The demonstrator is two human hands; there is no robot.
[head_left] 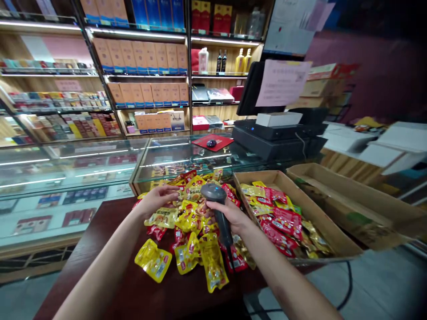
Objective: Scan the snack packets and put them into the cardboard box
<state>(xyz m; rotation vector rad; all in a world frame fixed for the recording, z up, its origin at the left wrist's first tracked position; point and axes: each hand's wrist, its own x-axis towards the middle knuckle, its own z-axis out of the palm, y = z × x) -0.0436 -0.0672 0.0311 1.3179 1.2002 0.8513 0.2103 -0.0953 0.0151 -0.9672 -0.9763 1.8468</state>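
Observation:
My right hand [230, 214] is wrapped round the handle of a dark barcode scanner [214, 193], its head over a pile of snack packets [189, 216] in yellow and red. At the pile's left side, my left hand [159, 201] has its fingers apart, touching or just above the packets, with nothing held in it. A yellow packet [153, 260] lies flat on the dark red table [116, 249], nearest my left forearm. Right of my right hand, an open cardboard box [325, 229] holds more red, yellow and gold packets.
Another open cardboard box [353, 204] stands at the right. Behind the pile are a glass counter [160, 151], a mouse [211, 143] on a red mat [223, 141] and a dark monitor [251, 89] with a paper sheet on it. Shelves of boxes and bottles line the back.

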